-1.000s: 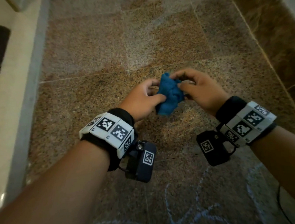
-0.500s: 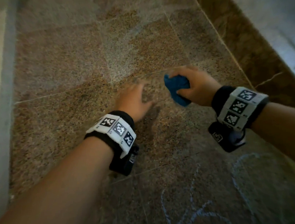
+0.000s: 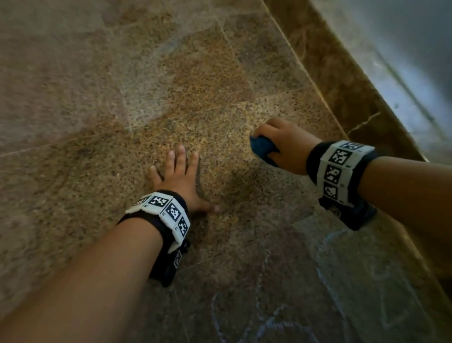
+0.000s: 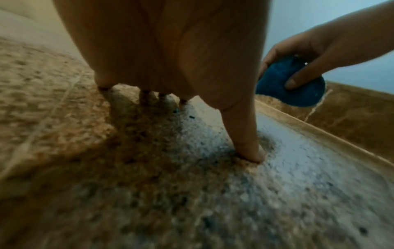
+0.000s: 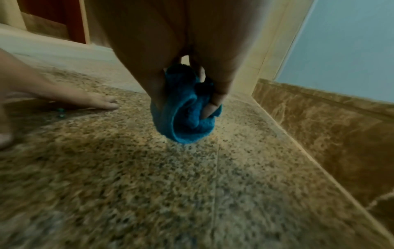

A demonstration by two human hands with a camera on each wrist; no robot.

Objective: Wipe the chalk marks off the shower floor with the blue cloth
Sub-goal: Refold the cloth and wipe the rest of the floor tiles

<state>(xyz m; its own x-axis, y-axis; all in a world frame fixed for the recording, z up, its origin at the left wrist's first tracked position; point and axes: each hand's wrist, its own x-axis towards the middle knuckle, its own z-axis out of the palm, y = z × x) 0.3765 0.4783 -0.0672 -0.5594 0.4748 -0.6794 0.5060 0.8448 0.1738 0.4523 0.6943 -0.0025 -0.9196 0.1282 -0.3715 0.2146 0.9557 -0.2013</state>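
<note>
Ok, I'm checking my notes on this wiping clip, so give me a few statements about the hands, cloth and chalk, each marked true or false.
1. The right hand holds the cloth bunched up. True.
2. The left hand also holds the cloth. False: it rests flat on the floor, fingers spread.
3. The chalk marks lie nearer the person than both hands. True.
4. The cloth is spread flat over the chalk. False: it is balled in the right hand, away from the marks.

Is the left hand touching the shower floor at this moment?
Touching. In the left wrist view the left hand's thumb tip presses onto the shower floor; the head view shows its fingers spread flat on the stone.
</note>
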